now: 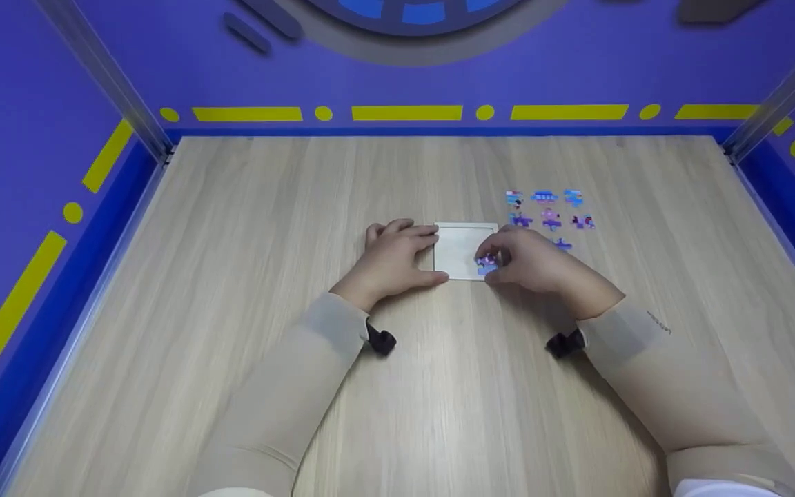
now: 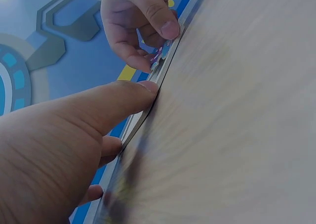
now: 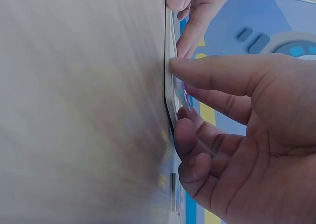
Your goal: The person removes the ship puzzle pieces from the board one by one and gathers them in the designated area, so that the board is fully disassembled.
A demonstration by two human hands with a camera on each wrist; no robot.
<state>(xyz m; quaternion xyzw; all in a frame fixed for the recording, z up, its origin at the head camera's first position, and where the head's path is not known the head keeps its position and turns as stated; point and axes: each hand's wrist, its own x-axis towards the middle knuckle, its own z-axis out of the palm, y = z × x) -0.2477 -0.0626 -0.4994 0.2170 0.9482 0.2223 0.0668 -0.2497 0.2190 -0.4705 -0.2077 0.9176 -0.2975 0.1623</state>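
A shallow white puzzle tray [image 1: 463,250] lies on the wooden table between both hands. My left hand [image 1: 395,259] rests at its left side, thumb at the near corner and straight fingers at the far one. In the left wrist view the left thumb [image 2: 126,96] presses along the tray's edge. My right hand [image 1: 532,261] pinches a small pink and blue jigsaw piece [image 1: 486,264] at the tray's near right corner. The right thumb [image 3: 212,74] touches the tray edge in the right wrist view, where the fingers partly hide the piece [image 3: 183,96].
Several loose jigsaw pieces [image 1: 544,197] lie in rows beyond the right hand, one piece [image 1: 562,244] close behind that hand. Blue-purple walls [image 1: 404,90] with yellow marks enclose the table [image 1: 301,186] at the back and sides.
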